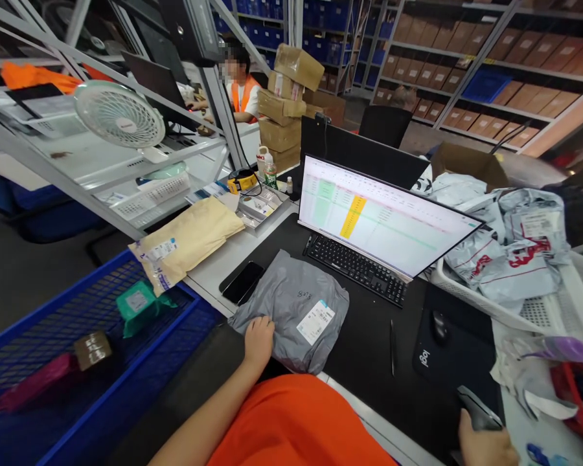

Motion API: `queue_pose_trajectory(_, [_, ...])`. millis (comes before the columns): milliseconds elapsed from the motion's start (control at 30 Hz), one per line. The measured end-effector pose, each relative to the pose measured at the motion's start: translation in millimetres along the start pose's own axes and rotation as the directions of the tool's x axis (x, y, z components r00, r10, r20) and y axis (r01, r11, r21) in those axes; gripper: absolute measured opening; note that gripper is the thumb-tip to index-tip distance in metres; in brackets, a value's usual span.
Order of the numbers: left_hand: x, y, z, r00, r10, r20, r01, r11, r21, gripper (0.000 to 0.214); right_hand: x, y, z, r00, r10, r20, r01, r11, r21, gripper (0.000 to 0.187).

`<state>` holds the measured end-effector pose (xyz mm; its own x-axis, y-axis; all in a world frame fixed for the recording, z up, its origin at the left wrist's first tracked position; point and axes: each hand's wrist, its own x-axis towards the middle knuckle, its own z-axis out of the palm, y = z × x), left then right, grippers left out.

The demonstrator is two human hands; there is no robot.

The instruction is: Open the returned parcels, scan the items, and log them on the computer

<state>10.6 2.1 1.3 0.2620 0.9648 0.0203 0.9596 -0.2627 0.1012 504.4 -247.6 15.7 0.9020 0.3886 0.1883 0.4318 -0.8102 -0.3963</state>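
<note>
A grey plastic mailing bag with a white label and handwritten marks lies on the black desk mat in front of me. My left hand grips its near left edge, fingers bent over the plastic. At the lower right, my right hand is closed round a dark handheld barcode scanner, whose head points up and left. Beyond the bag stand a black keyboard and a monitor with a spreadsheet on it. A black phone lies touching or just beside the bag's left side.
A blue crate with several parcels stands at left, a yellow padded envelope above its far corner. On the right are a mouse, a pen and a white basket of silver bags. A co-worker sits behind.
</note>
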Motion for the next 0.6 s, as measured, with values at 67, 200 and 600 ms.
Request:
queue_pose_trajectory(67, [1.8,0.9,0.4,1.000,0.006,0.005,-0.006,1.000,0.011,0.026,6.1,-20.7,12.6,0.983,-0.085,-0.162,0.079,0.996,-0.043,0.087])
queue_pose_trajectory(200, [4.4,2.3,4.1,1.000,-0.005,-0.002,0.005,1.000,0.023,0.028,40.0,-74.7,47.3,0.895,-0.431,-0.117,0.430,0.902,-0.029,0.074])
queue_pose_trajectory(600, [-16.3,-28.7,5.8,0.968,-0.170,-0.185,0.171,0.985,-0.006,0.037,155.5,-68.4,146.4,0.856,-0.509,0.085,0.514,0.856,-0.050,0.068])
